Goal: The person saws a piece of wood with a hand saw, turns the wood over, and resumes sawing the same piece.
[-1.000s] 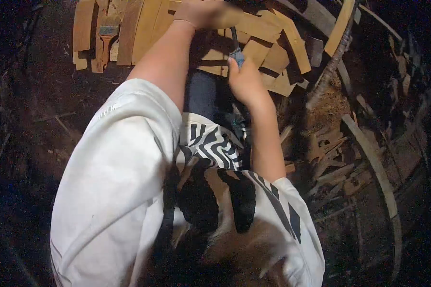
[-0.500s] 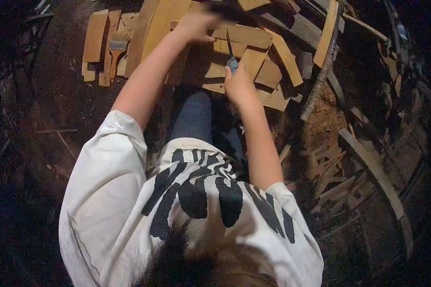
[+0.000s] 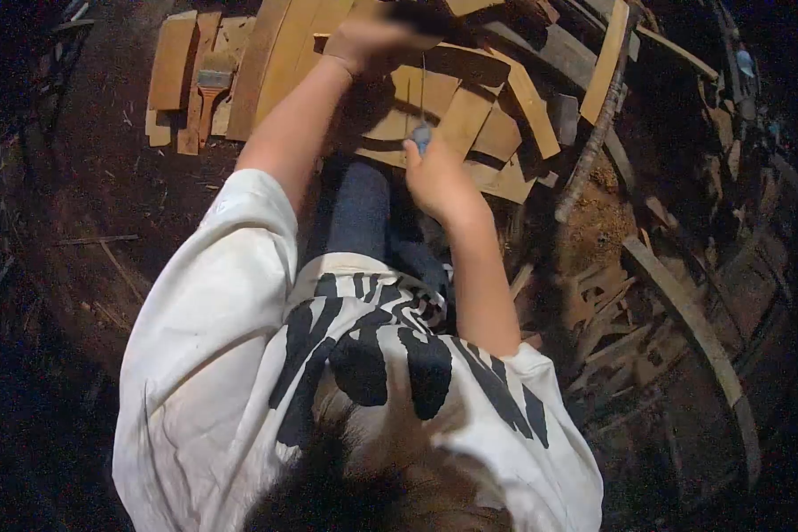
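Observation:
My right hand [image 3: 436, 176] is closed around a thin tool with a blue handle [image 3: 421, 136]. Its narrow blade points away from me onto a pale wooden piece [image 3: 457, 111] in front of my knees. My left hand [image 3: 368, 37] is stretched farther out and clenched on the top end of that wooden piece, where something dark and blurred [image 3: 412, 16] sits at its fingers. Both arms come out of a white T-shirt with black print [image 3: 363, 355].
Flat wooden slats [image 3: 270, 62] lie spread on the dirt ahead, with a paintbrush [image 3: 206, 89] on them at the left. A rough stick [image 3: 590, 133] and long curved wooden strips [image 3: 692, 319] lie to the right among offcuts. The surroundings are dark.
My right hand has drawn the blue-handled tool back toward my body. My left hand stays at the far end of the wood. The view has shifted slightly.

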